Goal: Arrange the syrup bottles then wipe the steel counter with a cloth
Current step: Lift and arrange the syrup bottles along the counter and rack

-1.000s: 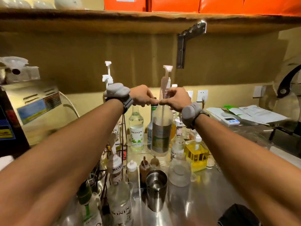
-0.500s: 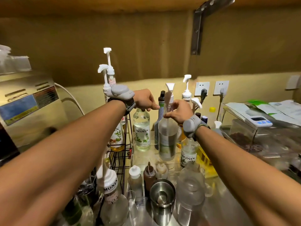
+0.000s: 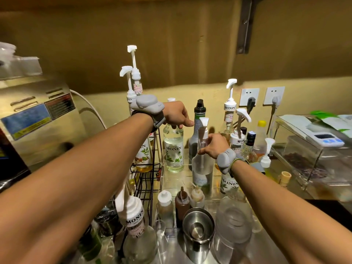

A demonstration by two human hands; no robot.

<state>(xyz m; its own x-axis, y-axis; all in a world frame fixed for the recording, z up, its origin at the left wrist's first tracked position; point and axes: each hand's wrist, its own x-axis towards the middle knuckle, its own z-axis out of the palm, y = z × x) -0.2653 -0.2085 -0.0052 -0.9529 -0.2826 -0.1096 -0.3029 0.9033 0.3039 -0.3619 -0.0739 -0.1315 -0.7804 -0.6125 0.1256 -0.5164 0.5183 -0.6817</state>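
Several syrup bottles stand crowded at the back of the steel counter [image 3: 262,250]. My right hand [image 3: 213,144] grips the neck of a clear pump bottle [image 3: 202,174] that stands upright in the middle of the group. My left hand [image 3: 176,115] holds the top of a clear Monin bottle with a green leaf label [image 3: 173,149], its forefinger pointing right toward a dark bottle with a black cap [image 3: 196,130]. Both wrists wear grey bands. No cloth is in view.
A black wire rack [image 3: 146,180] holds more pump bottles on the left. Small squeeze bottles [image 3: 182,201], a steel shaker cup [image 3: 198,231] and a glass jar [image 3: 233,223] stand in front. A steel machine [image 3: 38,119] is left, a clear box with a timer [image 3: 323,141] right.
My right hand has lowered the pump bottle toward the counter among the others. My left hand has stayed on the Monin bottle's top. The camera has tilted down.
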